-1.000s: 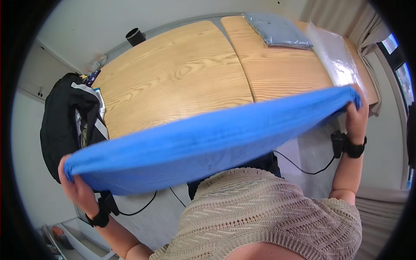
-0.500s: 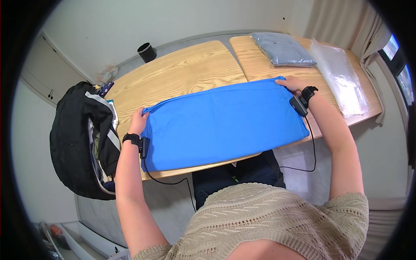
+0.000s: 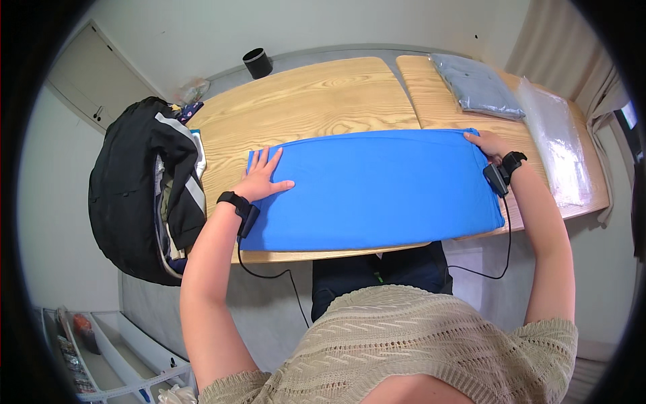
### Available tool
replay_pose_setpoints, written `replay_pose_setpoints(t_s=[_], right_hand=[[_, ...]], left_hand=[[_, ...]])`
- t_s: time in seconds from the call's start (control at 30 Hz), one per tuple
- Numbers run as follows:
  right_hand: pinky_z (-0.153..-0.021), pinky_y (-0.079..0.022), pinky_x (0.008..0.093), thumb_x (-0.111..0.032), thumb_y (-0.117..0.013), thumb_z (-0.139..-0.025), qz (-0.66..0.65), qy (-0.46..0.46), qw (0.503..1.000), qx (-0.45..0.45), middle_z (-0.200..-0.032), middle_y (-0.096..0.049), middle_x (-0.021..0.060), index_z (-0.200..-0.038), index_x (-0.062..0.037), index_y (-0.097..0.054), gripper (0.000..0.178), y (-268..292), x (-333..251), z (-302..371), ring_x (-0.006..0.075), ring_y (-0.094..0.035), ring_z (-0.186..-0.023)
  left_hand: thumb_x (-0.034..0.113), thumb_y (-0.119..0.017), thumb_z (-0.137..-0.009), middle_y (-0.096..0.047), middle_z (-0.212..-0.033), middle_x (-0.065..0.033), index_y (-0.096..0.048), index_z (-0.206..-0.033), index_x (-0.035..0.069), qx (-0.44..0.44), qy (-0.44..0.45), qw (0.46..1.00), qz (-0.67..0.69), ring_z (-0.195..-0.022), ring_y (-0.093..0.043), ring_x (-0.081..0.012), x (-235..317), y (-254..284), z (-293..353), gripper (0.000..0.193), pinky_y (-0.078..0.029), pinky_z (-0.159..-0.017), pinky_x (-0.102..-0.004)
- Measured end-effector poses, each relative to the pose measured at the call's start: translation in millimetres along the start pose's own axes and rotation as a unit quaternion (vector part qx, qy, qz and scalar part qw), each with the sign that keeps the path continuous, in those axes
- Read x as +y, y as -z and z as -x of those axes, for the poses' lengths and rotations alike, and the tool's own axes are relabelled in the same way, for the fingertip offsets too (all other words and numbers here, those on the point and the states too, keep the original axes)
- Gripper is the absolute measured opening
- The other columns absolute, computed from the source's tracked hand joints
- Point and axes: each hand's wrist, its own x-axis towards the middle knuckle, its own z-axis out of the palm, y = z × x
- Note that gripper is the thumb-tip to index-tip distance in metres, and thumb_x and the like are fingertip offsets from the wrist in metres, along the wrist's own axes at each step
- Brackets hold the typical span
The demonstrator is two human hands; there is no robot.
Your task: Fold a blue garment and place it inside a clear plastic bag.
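A blue cloth (image 3: 370, 192), folded into a long flat rectangle, lies across the wooden table in front of me. My left hand (image 3: 261, 180) rests on its left end, palm down, fingers spread. At the far right corner my right hand (image 3: 490, 143) grips the cloth's edge, one digit on top and the other fingers mostly hidden. Both wrists wear a black strap with a small cabled box.
Left of the cloth stands a pile of dark clothes (image 3: 128, 195), with a black jacket on it. A bagged grey-blue garment (image 3: 476, 86) and clear plastic bags (image 3: 555, 145) lie at the right. A black bin (image 3: 258, 64) stands beyond the wooden table (image 3: 303, 101).
My left hand let go of the far left corner and now lies flat on the cloth. The cloth's far edge looks smoother. My right hand stays at its corner; the view shifted slightly.
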Motion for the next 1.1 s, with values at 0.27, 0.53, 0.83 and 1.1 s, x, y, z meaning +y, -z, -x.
replay_pose_setpoints(t_s=[0.27, 0.53, 0.83, 1.1], right_hand=[[-0.07, -0.051, 0.042, -0.04, -0.057, -0.087, 0.21, 0.078, 0.955, 0.197, -0.101, -0.063, 0.0199, -0.116, 0.004, -0.052, 0.053, -9.7, -24.0, 10.0, 0.0301, -0.062, -0.087], [-0.101, -0.031, 0.0547, -0.027, -0.053, -0.089, 0.507, 0.273, 0.782, 0.238, -0.136, -0.045, 0.0108, -0.132, -0.0171, -0.046, 0.045, -129.7, 6.0, 176.7, 0.0291, -0.039, -0.127], [-0.096, -0.037, 0.0471, -0.024, -0.055, -0.087, 0.369, 0.21, 0.791, 0.441, -0.135, -0.047, 0.01, -0.123, -0.0175, -0.057, 0.036, -139.9, 54.9, 167.0, 0.0335, -0.043, -0.123], [-0.097, -0.036, 0.0454, -0.024, -0.053, -0.088, 0.374, 0.226, 0.789, 0.432, -0.135, -0.047, 0.0094, -0.124, -0.0174, -0.056, 0.036, -139.0, 55.7, 164.6, 0.0333, -0.044, -0.123]], left_hand=[[0.068, -0.063, -0.069, 0.002, -0.154, -0.0164, -0.009, -0.148, 0.025, 0.011, -0.002, 1.0, 0.002, -0.14, 0.007, -0.0385, -15.5, -11.4, -4.3, 0.104, -0.008, -0.105, -0.0635], [0.062, -0.063, -0.073, 0.004, -0.154, -0.0137, -0.008, -0.148, 0.024, 0.002, 0.0, 1.0, -0.002, -0.141, 0.008, -0.0372, -17.7, -11.0, -11.9, 0.101, -0.009, -0.104, -0.0647], [0.047, -0.068, -0.076, -0.011, -0.152, -0.0186, -0.022, -0.146, 0.024, 0.099, 0.033, 0.989, -0.108, -0.139, -0.012, -0.0394, 40.0, 25.5, 32.1, 0.087, -0.018, -0.105, -0.0619], [0.016, -0.058, -0.09, -0.059, -0.112, -0.0167, -0.052, -0.118, -0.001, 0.433, 0.146, 0.834, 0.309, -0.102, -0.058, -0.0252, -27.2, -44.6, 163.7, 0.034, -0.046, -0.088, -0.0339]])
